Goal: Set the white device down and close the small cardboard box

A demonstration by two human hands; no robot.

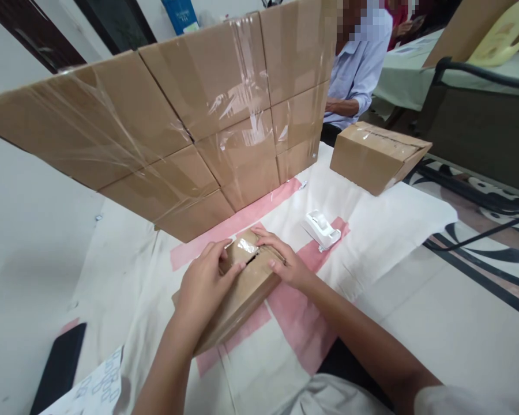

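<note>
Head view: a small box (237, 294) lies on a white cloth (372, 230) with pink stripes, spread over the floor, just in front of the person. The left hand (205, 282) rests on the box's near top, its fingers (233, 271) curled over the flaps, thumb reaching toward the slit where the flaps meet. The right hand (281, 259) presses on the far right edge of the same box, fingers laid flat and close together along the flap. Both hands touch the box; neither lifts it. A patch of clear tape (247, 245) shines on the box top between the two hands.

Just beyond the right hand, apart from it, a white tape dispenser (322, 229) sits on a pink stripe. Behind the box a wall of stacked cartons (177, 127), wrapped in clear film, stands tilted across the cloth. To its right a single closed carton (376, 155) rests at the cloth's far edge. Past that sits another person in a light blue shirt (358, 69), forearm showing by the wall of cartons. At the lower left a dark flat object (58, 369) lies beside a printed sheet (95, 392).
</note>
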